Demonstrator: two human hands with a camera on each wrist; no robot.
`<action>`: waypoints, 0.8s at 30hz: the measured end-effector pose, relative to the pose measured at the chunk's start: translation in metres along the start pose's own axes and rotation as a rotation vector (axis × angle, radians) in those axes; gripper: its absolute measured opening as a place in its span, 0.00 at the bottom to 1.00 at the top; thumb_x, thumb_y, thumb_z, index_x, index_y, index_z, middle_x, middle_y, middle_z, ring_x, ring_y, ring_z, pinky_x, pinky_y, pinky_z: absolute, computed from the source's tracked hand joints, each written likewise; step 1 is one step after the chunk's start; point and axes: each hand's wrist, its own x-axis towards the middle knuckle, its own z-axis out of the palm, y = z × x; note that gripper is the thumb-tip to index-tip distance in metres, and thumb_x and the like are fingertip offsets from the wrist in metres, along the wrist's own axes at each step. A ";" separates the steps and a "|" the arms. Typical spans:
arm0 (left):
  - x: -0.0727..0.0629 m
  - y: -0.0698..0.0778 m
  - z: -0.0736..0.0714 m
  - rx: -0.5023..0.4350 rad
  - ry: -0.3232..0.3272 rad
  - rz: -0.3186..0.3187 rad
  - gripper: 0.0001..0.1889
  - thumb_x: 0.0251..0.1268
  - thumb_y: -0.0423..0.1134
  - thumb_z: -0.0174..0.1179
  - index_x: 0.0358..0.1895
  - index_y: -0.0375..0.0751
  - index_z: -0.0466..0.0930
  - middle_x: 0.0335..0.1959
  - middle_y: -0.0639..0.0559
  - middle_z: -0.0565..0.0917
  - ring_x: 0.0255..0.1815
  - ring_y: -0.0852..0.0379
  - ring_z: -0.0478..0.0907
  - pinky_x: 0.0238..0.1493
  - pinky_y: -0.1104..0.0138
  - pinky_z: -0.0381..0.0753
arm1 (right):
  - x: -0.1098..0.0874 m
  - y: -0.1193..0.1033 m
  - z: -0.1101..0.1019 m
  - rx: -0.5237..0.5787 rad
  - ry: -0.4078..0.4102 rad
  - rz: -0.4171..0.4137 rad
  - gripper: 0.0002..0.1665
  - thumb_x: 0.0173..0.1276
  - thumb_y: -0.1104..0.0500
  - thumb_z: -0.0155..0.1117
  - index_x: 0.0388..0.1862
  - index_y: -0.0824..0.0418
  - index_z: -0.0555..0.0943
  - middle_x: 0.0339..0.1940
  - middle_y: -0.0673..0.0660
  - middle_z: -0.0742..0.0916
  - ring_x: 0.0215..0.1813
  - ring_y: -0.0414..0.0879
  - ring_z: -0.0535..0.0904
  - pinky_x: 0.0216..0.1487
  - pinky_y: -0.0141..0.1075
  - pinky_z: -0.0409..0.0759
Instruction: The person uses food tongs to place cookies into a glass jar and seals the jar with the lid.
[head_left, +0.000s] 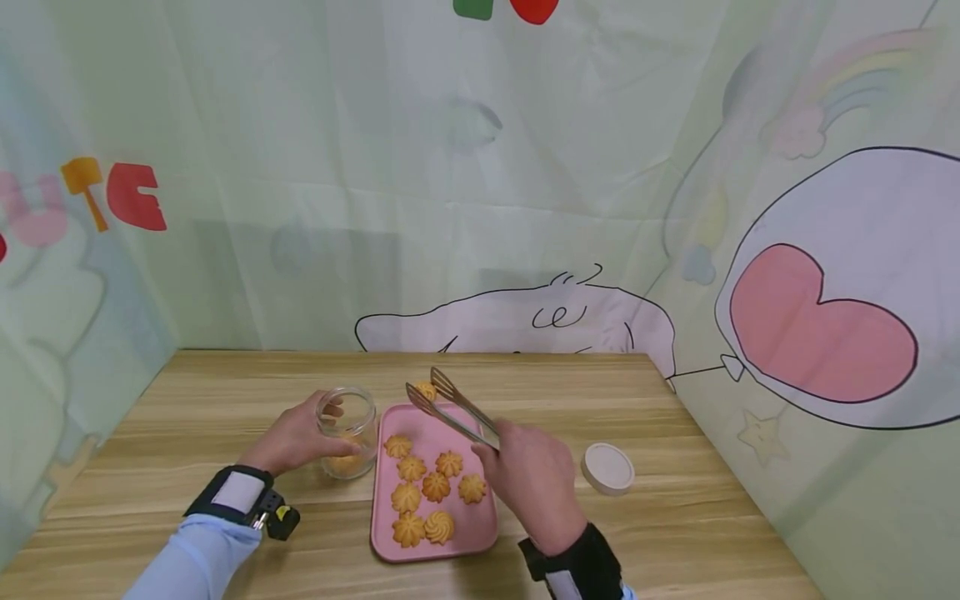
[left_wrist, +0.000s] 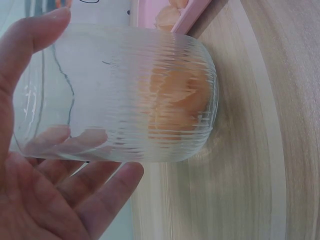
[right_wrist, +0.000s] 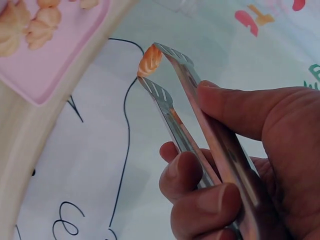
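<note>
My left hand grips a clear glass jar upright beside the tray, with its thumb and fingers on opposite sides. Through the ribbed glass, golden cookies show at the bottom of the jar. My right hand holds metal tongs, thumb on one arm and fingers curled on the other. Between the slotted tips of the tongs sits a single cookie, raised over the far end of the pink tray. Several swirl-shaped cookies lie on that tray.
A round white lid lies on the wooden table to the right of the tray. Behind the table hangs a printed curtain with cartoon shapes. The jar stands close to the tray's left edge.
</note>
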 end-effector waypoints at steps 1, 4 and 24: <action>0.000 0.000 0.000 -0.001 0.001 -0.001 0.50 0.55 0.47 0.82 0.74 0.25 0.64 0.68 0.24 0.75 0.67 0.26 0.74 0.63 0.37 0.78 | 0.000 -0.002 -0.001 -0.004 0.004 -0.008 0.22 0.67 0.44 0.78 0.49 0.58 0.90 0.26 0.51 0.86 0.24 0.44 0.78 0.21 0.38 0.73; 0.000 0.000 -0.001 0.005 0.001 0.007 0.50 0.55 0.48 0.83 0.73 0.25 0.64 0.67 0.24 0.75 0.66 0.26 0.75 0.63 0.37 0.78 | 0.001 -0.006 -0.004 -0.016 0.032 -0.042 0.22 0.67 0.44 0.78 0.50 0.58 0.90 0.27 0.52 0.87 0.25 0.45 0.80 0.20 0.38 0.74; 0.000 0.000 -0.002 0.021 -0.009 0.004 0.51 0.56 0.50 0.81 0.75 0.25 0.63 0.68 0.25 0.75 0.67 0.26 0.74 0.64 0.37 0.77 | 0.003 -0.048 -0.014 -0.091 0.136 -0.218 0.24 0.65 0.41 0.79 0.50 0.57 0.91 0.17 0.47 0.80 0.15 0.39 0.69 0.13 0.32 0.63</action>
